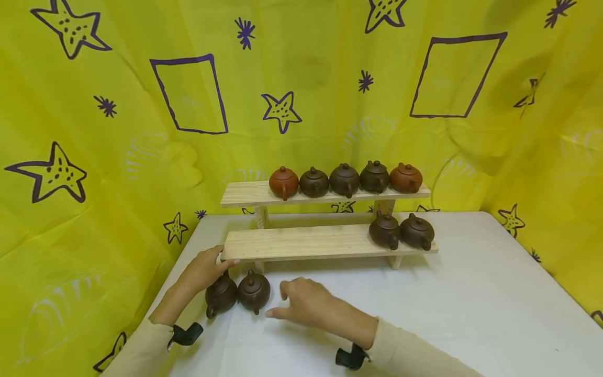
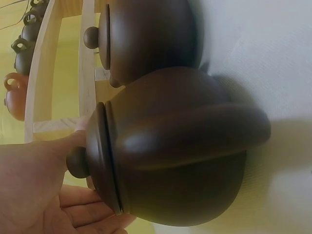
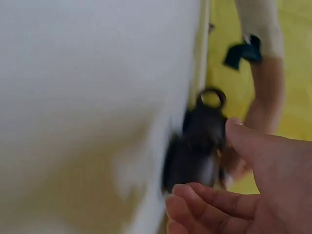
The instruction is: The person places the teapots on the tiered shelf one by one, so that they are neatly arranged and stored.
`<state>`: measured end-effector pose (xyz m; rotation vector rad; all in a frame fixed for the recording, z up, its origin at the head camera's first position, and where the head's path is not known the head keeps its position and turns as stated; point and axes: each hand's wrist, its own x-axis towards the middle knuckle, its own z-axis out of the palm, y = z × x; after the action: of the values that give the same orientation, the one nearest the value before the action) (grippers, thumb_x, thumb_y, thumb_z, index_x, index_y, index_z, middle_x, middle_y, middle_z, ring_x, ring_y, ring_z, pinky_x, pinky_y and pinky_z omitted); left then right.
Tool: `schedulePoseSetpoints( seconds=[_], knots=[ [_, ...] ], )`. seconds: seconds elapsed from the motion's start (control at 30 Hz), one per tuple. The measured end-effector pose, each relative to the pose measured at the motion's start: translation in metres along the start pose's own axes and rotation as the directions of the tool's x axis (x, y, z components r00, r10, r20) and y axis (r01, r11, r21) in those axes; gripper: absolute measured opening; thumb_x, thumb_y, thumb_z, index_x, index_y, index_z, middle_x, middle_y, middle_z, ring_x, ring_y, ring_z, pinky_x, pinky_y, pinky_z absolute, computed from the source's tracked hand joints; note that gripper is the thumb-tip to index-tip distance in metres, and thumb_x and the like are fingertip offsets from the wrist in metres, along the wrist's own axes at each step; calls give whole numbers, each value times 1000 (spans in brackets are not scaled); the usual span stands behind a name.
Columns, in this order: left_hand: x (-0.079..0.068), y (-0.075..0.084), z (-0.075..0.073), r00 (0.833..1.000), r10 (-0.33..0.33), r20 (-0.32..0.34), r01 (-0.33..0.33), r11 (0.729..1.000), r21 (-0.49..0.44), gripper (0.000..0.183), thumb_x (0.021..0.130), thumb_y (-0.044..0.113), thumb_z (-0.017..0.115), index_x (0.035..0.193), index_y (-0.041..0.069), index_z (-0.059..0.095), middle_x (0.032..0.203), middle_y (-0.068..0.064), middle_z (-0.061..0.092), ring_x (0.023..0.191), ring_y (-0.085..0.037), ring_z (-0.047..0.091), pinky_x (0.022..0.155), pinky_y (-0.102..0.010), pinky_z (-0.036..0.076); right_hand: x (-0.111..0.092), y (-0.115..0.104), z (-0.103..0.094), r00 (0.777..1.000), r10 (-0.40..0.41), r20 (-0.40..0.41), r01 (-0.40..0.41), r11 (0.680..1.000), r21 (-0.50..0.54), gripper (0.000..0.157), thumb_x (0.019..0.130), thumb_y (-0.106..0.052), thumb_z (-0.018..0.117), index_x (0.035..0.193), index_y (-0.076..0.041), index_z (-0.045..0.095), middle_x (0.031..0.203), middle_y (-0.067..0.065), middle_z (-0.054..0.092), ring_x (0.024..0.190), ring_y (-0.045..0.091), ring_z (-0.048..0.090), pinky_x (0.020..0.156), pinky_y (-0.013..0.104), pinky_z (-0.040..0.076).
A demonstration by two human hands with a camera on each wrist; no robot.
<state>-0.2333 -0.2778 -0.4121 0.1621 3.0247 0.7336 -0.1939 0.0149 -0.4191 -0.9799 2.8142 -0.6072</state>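
Observation:
Two dark brown teapots stand side by side on the white table, left of centre: the left teapot (image 1: 221,294) and the right teapot (image 1: 254,291). My left hand (image 1: 204,269) reaches over the left teapot, with thumb and fingertips at the front left corner of the lower wooden shelf (image 1: 301,243). Seen from the left wrist, its fingers (image 2: 92,214) extend loosely behind the left teapot's lid. My right hand (image 1: 308,303) hovers just right of the right teapot, thumb and fingers apart with nothing between them.
Two brown teapots (image 1: 384,231) sit at the lower shelf's right end. Several teapots line the upper shelf (image 1: 245,193), including a reddish teapot (image 1: 284,182) at the left of the row. A yellow patterned curtain (image 1: 320,68) hangs behind and around the white table (image 1: 471,293).

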Motion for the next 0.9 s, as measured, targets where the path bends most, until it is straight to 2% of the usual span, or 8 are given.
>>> schedulePoseSetpoints(
  seconds=[0.13,0.23,0.37,0.5,0.6,0.73,0.9],
  knots=[
    [0,0,-1,1000,2,-5,-2,1000,-1,74,104,43,66,149,-12,48,144,-37,57,133,-55,55,105,-66,49,14,-24,29,1000,-13,-6,13,1000,-12,58,90,-69,72,68,-16,62,61,-9,54,54,6,48,48,25,43],
    [0,-1,-2,1000,-1,-11,1,1000,-4,72,104,42,67,149,-12,48,143,-37,57,132,-55,56,104,-66,50,20,-32,38,999,-31,-39,29,998,-48,61,95,-64,69,58,-19,52,54,-10,41,50,5,42,44,24,40],
    [-1,-2,-2,1000,-1,-4,1,1000,-8,71,105,41,66,149,-12,48,143,-37,57,132,-54,56,103,-66,50,23,-31,40,999,-30,-39,27,997,-74,51,102,-46,68,63,-17,56,55,-8,43,49,4,39,44,20,37],
    [0,-1,0,1000,-6,-1,6,1000,-1,75,105,43,66,150,-14,46,145,-38,55,134,-55,54,105,-66,48,20,-25,36,999,-23,-29,20,994,-103,35,102,-29,70,72,-12,64,56,-6,49,45,3,40,42,17,36],
    [-1,0,-2,1000,-8,-5,8,1000,11,76,105,42,66,150,-15,45,146,-39,54,135,-56,53,106,-67,48,21,-24,34,997,-35,-63,24,986,-162,29,101,-30,72,82,-9,69,62,-2,57,50,6,49,44,20,40],
    [-1,0,-2,1000,-2,-5,2,1000,4,74,105,43,65,150,-13,47,144,-37,57,133,-55,55,104,-66,50,23,-27,36,995,-39,-87,18,973,-231,29,102,-33,72,91,-6,71,73,7,67,62,15,65,48,26,48],
    [-1,-2,0,1000,-11,-5,11,1000,-3,75,105,45,65,151,-12,47,145,-36,56,134,-54,55,105,-66,49,24,-30,37,997,-10,-82,-5,983,-186,27,102,-30,72,92,-5,71,77,9,69,66,17,69,50,26,50]
  ],
)
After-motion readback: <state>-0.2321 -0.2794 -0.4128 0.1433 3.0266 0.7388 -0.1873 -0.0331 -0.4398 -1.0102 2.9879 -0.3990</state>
